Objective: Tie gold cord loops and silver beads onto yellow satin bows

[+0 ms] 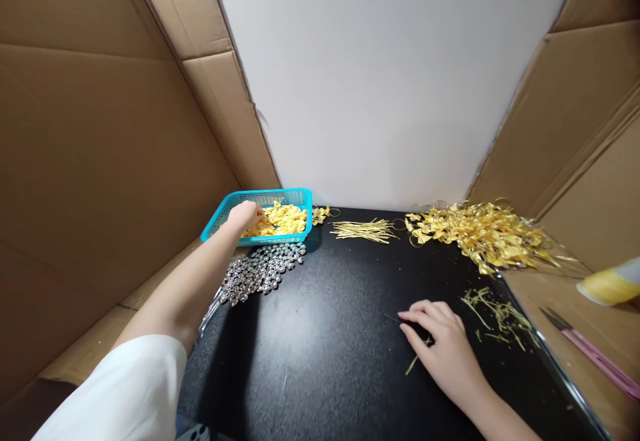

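Observation:
My left hand (pixel 245 214) reaches into a blue plastic basket (pixel 220 223) of yellow petal-like pieces (pixel 286 217). Its fingers are curled down among the pieces, and whatever is between them is hidden. Over the black tabletop (pixel 320 354), my right hand (pixel 440 334) is closed, with thumb and forefinger pinching a thin dark wire (pixel 391 317) that points left. A short gold strand (pixel 411 365) sticks out below the right thumb. Many silver beads (pixel 260 269) lie spread in front of the basket, beneath my left forearm.
Gold twisted strands (pixel 365 229) lie bundled at the back. A heap of gold ornaments with wire loops (pixel 490 234) fills the far right corner. Gold scraps (pixel 500 317), pink-handled scissors (pixel 595 354) and a yellow-and-white roll (pixel 610 284) are at right. Cardboard walls (pixel 100 127) flank both sides.

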`<state>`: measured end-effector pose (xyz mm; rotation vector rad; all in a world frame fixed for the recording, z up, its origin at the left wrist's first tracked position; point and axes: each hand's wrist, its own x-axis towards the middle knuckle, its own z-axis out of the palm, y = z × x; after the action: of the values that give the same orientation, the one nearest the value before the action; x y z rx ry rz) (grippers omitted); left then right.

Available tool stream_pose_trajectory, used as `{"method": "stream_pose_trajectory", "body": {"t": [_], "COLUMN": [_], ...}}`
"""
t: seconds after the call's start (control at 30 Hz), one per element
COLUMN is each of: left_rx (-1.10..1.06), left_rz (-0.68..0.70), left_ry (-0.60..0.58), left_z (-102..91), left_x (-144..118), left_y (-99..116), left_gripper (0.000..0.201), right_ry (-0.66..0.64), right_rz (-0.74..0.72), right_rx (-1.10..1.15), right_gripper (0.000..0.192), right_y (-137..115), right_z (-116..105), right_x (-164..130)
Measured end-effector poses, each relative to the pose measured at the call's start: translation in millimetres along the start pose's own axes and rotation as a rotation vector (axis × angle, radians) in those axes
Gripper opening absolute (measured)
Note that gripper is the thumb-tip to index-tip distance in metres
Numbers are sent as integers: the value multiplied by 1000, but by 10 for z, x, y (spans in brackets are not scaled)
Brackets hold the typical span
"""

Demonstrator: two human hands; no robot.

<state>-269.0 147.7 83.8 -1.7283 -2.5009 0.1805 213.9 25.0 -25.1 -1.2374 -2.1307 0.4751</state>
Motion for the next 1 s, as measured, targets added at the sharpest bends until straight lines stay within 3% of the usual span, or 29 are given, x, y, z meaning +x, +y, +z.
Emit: {"method": "stream_pose_trajectory", "body": {"t": [0.1, 0.2, 0.33, 0.53, 0.8, 0.9, 1.0], "left_rx": [-26, -51, -79, -68, -113, -183, -276], "left_rz": [-27, 21, 169, 256, 311, 293, 241], "left_ry": [50, 81, 48, -43, -41, 34, 154], "left_z": [-38, -28, 74, 119, 172, 85, -179], "left_x": [-5, -4, 14, 118, 108, 92, 117], "left_y": [-73, -65, 135, 500, 613, 560, 470], "left_gripper": [34, 33, 37, 38, 34, 33, 34], "right_ry": [89, 99, 85, 90, 67, 77, 77], "right_rz": [29, 46, 49, 63, 42, 46, 49], "right_rx": [16, 54, 70, 65, 63, 72, 82], "right_gripper": [17, 17, 16, 15, 16, 15, 15], "right_y": [58, 73, 59, 33, 28, 28, 26], "right_z": [5, 14, 27, 20, 10, 6, 3], "right_x": [4, 3, 6, 15, 29, 39, 40]}}
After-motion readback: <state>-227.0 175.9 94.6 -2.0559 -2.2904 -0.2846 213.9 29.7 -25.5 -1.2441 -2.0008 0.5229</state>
